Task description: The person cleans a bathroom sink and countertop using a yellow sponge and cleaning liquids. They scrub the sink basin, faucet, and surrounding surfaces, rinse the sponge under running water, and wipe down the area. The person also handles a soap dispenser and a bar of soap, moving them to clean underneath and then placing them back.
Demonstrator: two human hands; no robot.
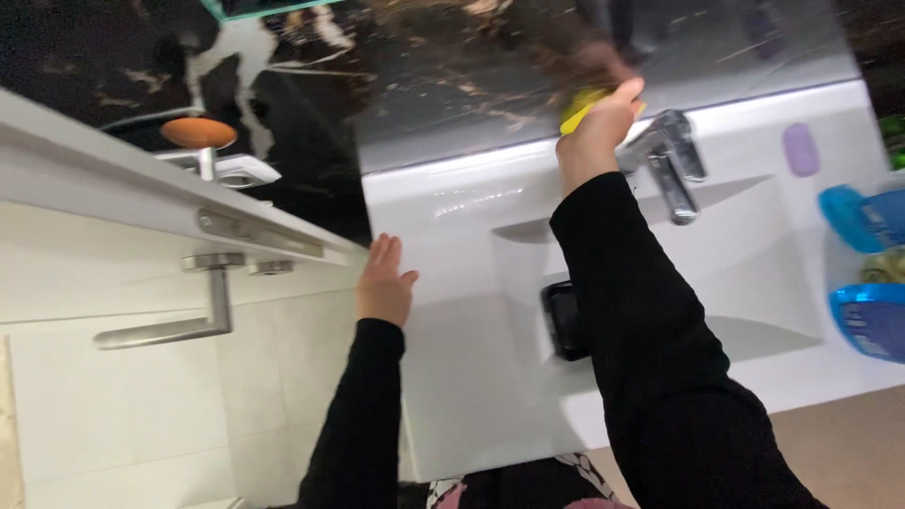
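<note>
A bathroom: white washbasin [452, 236] under a dark marbled wall, chrome tap [671, 160] at two o'clock. The right hand [599, 127] clasps a yellow sponge [575, 115] against the mirror [528, 66], at one o'clock. It looks light, soft and squashy, probably slippery when wet, best pinched across its width; its long axis tilts up-right. The left hand [385, 283] rests flat and empty on the basin's edge.

The tap [667, 160] crowds the basin's [754, 273] back edge, the white door [113, 283] closes the left, and the countertop [452, 377] between lies open.
</note>
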